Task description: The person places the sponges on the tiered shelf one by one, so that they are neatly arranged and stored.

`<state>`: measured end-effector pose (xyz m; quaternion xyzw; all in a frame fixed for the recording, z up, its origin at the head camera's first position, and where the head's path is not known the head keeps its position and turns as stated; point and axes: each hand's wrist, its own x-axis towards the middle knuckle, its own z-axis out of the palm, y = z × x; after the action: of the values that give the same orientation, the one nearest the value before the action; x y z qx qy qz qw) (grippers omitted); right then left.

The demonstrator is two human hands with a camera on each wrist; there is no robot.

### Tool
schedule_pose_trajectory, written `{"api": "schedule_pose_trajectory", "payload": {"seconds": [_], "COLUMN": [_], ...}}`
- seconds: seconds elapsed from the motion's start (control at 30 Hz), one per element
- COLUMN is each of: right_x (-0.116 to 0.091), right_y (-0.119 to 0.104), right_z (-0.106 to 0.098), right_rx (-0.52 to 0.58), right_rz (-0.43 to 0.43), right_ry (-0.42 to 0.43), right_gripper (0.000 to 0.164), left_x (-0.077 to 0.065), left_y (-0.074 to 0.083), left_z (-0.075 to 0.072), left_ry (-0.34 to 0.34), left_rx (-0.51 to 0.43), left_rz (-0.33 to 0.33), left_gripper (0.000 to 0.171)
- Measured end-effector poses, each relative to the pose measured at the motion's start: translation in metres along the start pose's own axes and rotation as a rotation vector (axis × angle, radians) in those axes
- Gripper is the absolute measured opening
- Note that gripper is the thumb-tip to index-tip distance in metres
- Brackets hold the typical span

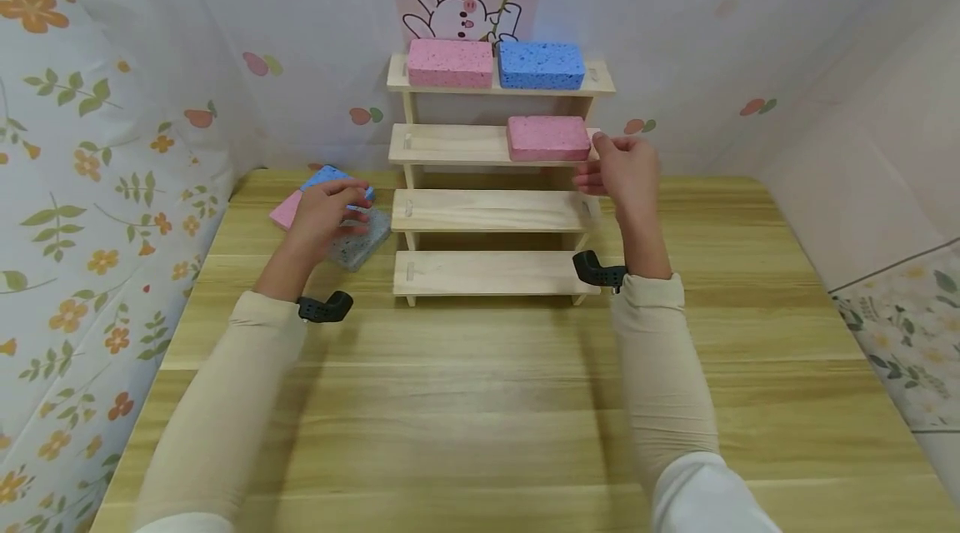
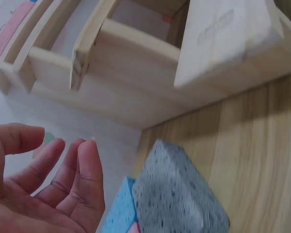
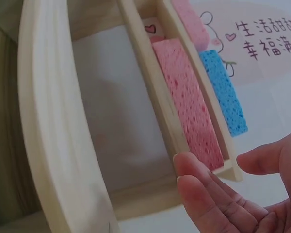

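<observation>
Pink sponge (image 1: pixel 548 139) lies flat on the second tier from the top of a wooden rack (image 1: pixel 491 210), toward that tier's right end. Right hand (image 1: pixel 632 173) is just beside the sponge's right end, thumb and fingers spread apart, pinching nothing. Right wrist view: index fingertip near the sponge's lower corner, thumb off to the other side; cannot tell whether any fingertip makes contact.

Pose: right forearm, in a beige sleeve (image 1: pixel 663 358), extends forward along the rack's right side, hand turned inward. Left forearm angles forward and to the right. Left hand (image 1: pixel 321 215) hovers by a group of sponges on the tabletop (image 1: pixel 480 400), left of the rack; its fingers are softly bent, thumb held away from them.

Surroundings: grey sponge (image 1: pixel 362 243), blue sponge (image 1: pixel 327 175) and second pink sponge (image 1: pixel 285 211) lie close together there. Left hand partly hides this group in the head view. Top tier bears a third pink sponge (image 1: pixel 450 64) at left and a second blue sponge (image 1: pixel 541 66) just beside it. Rack stands between the two hands; patterned cloth (image 1: pixel 300 0) hangs behind it.
</observation>
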<state>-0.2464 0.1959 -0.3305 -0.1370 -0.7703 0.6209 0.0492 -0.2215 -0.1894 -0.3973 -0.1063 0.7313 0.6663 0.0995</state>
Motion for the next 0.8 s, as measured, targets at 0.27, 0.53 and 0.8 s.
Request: {"api": "schedule_pose_trajectory", "payload": {"seconds": [0.27,0.53,0.8], "right_x": [0.001,-0.001,-0.003], "right_y": [0.011,0.032,0.055], "right_z": [-0.013,-0.027,-0.044], "right_rx": [-0.058,-0.157,-0.236], "right_rz": [-0.012,-0.02,-0.024], "right_ry": [0.027,0.02,0.017], "right_gripper": [0.045,0.046,0.048], "left_x": [-0.009,-0.021,-0.028], "left_y": [-0.008,-0.016,-0.025], "left_z": [-0.021,-0.034,-0.04], "left_ry": [0.009,0.053,0.095], "left_rx": [-0.067,-0.017,0.033], "left_rz": [-0.007,-0.018,-0.043], "left_gripper": [0.036,0.029,0.042]}}
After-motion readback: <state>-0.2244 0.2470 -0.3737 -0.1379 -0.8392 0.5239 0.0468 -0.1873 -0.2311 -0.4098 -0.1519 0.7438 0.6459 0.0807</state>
